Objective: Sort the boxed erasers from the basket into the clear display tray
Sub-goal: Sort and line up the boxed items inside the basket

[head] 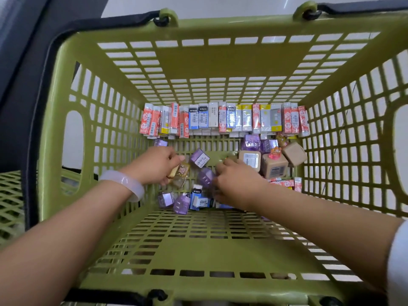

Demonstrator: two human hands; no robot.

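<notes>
A green slatted basket [66, 133] fills the frame; a second green mesh basket [10, 202] shows at the left edge. The left hand [154, 165], with a pale bangle [127, 184] on its wrist, reaches in at centre left, its fingers curled round one gold-wrapped box [180, 171]. Along the far wall, in the upper centre of the frame, stands a packed row of boxed erasers [223, 119] in red, blue, white and yellow sleeves, roughly twenty; the exact count cannot be told. On the basket floor at centre lie about six loose purple boxes, one purple box [199, 159] lying between the two hands, and one blue eraser [199, 198] below it. The right hand [237, 180] is at centre right, fingers bent down among the purple boxes; whether it grips one cannot be told. Right of it stand three brown cardboard boxes [250, 160], one topped by a small orange figure [274, 152]. Further purple packets [251, 142] lie behind them. The clear display tray is out of view.
</notes>
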